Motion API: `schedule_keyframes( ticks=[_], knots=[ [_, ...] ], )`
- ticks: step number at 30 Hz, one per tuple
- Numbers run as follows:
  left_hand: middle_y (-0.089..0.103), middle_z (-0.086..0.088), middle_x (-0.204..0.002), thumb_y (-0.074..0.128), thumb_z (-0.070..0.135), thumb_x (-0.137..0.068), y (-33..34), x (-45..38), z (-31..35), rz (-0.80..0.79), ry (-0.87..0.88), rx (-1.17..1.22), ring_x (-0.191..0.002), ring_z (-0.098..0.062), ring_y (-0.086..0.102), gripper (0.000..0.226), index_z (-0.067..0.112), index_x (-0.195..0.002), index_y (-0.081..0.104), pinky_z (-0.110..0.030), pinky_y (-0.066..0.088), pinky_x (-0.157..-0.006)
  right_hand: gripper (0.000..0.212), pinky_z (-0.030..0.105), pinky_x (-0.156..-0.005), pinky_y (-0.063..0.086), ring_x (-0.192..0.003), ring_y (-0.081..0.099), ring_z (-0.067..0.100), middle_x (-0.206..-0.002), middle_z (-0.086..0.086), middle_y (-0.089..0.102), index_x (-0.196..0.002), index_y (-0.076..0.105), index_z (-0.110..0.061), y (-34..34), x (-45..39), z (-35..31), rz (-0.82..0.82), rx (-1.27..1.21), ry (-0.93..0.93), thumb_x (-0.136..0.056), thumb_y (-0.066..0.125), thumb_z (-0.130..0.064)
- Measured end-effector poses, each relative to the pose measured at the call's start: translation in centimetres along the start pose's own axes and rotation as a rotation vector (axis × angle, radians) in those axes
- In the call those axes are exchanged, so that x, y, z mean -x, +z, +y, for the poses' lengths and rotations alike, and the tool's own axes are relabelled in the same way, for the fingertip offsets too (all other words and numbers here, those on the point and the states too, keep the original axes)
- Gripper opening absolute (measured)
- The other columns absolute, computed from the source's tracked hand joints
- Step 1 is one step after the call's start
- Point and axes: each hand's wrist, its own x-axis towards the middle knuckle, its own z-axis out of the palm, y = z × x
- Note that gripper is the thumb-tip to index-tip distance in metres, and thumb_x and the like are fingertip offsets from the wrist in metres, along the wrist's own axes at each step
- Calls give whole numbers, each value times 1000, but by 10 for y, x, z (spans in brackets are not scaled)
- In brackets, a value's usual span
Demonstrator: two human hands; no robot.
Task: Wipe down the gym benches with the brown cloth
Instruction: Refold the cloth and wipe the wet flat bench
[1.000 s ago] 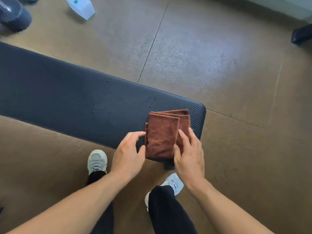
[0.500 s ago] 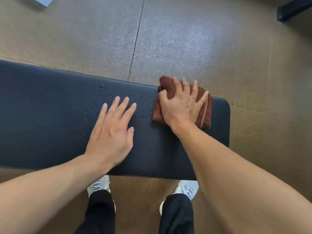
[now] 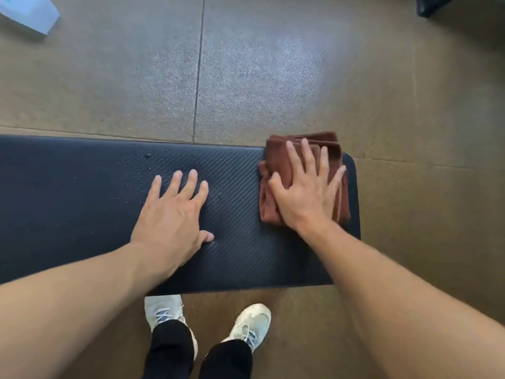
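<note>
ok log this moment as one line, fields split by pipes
right hand flat on brown cloth at bench right end | left hand flat on pad | droplets unwiped

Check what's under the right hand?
The folded brown cloth lies under the right hand, on the bench end. The cloth's middle and the pad beneath are covered.

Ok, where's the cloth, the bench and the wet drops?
cloth (image 3: 276, 162), head view, bare top-left part beside the fingers.
bench (image 3: 68, 209), head view, bare dark pad left of the hand.
drops (image 3: 147, 156), head view, biggest bead near the far edge.
</note>
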Motion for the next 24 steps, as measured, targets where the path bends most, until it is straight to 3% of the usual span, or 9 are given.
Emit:
schedule_keyframes(
  ticks=[4,7,10,12,17,21,24],
  knots=[
    [4,-9,-173,46,76,-90,-5,-5,2,-26,7,-74,-159,-30,8,102,18,-163,7,-52,3,-128,71,66,-125,-10,-163,0,30,-175,-4,20,-163,30,-39,-3,-26,-6,37,-36,89,-95,29,-59],
    [3,-8,-173,48,75,-90,-8,0,3,-50,-14,-59,-159,-29,6,101,19,-163,7,-53,6,-127,77,65,-127,-2,-161,11,34,-174,0,22,-165,27,-34,15,59,9,83,-49,121,-91,33,-52],
    [1,-7,-173,47,73,-91,-9,3,5,-57,-25,-57,-160,-28,4,99,19,-163,6,-53,8,-127,76,65,-128,3,-159,18,34,-172,2,26,-166,25,-31,30,140,31,-34,-4,102,-93,37,-51],
    [1,-8,-173,48,73,-91,-9,3,8,-66,-32,-55,-160,-29,4,100,18,-163,6,-52,9,-128,75,62,-129,7,-159,19,31,-173,1,26,-165,28,-31,34,151,43,-78,17,56,-94,38,-54],
    [5,-10,-173,51,73,-89,-5,-5,7,-30,-21,-49,-159,-32,7,101,17,-163,9,-50,7,-128,76,52,-130,2,-163,6,24,-176,-4,14,-164,28,-37,15,70,47,-12,26,-143,-91,31,-60],
    [-1,-5,-173,39,77,-90,11,1,-3,43,31,-4,-160,-27,1,100,21,-164,1,-52,6,-128,73,54,-130,-8,-163,-3,22,-177,-8,8,-166,21,-39,2,-1,0,45,-33,17,-95,29,-58],
    [-1,-1,-173,21,80,-90,29,11,-18,163,113,142,-160,-23,-1,93,25,-164,5,-56,4,-127,74,57,-129,-6,-164,-2,25,-177,-7,8,-167,21,-35,19,19,-42,89,-107,117,-96,29,-53]
  ],
)
